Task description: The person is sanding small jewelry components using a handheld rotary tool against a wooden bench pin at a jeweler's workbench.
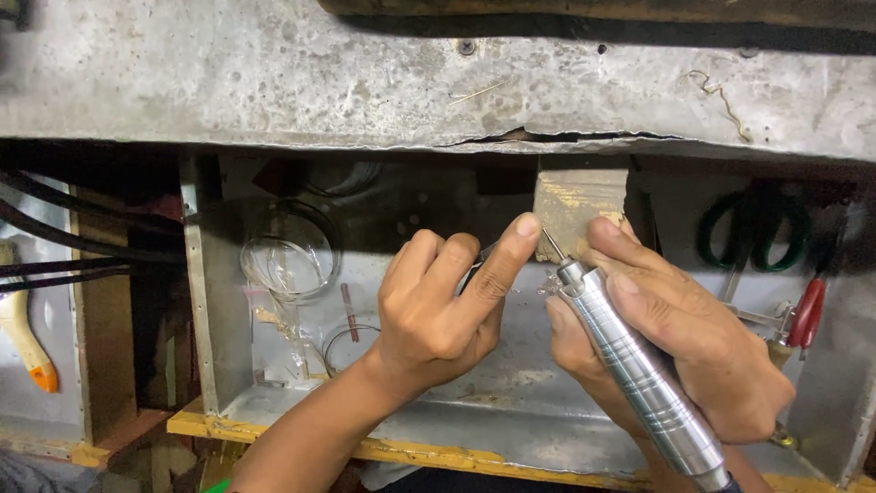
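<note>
Head camera, looking down at a worn grey metal bench (pixel 274 82) and the open recess beneath its front edge.

At the middle of the recess, two bare hands meet in front of a small block of pale wood (pixel 579 205) that sticks out just under the bench's cracked front edge. The right hand (pixel 684 338) is wrapped around a ribbed, silver, pen-shaped rotary tool (pixel 634 365), gripping it like a thick pencil; the tool slants up from the lower right, and its thin bit points at the lower left corner of the wooden block. The left hand (pixel 452 306) is curled, its index finger stretched up so the tip rests beside the bit, just below the block. It seems to pinch something very small against the thumb, along with a thin dark rod, but the piece itself is too tiny to make out.

Behind the hands, the recess floor is a dented metal tray (pixel 511 402) with a yellow painted front rim. Toward the tray's left wall lie clear plastic bags (pixel 290 256) and wire rings. At the right end hang green-handled scissors (pixel 753 233) and a red-handled tool (pixel 808 315). Past the tray's left wall run black cables (pixel 64 237), and at the far left edge lies a wooden-handled brush (pixel 23 329) with an orange tip.
</note>
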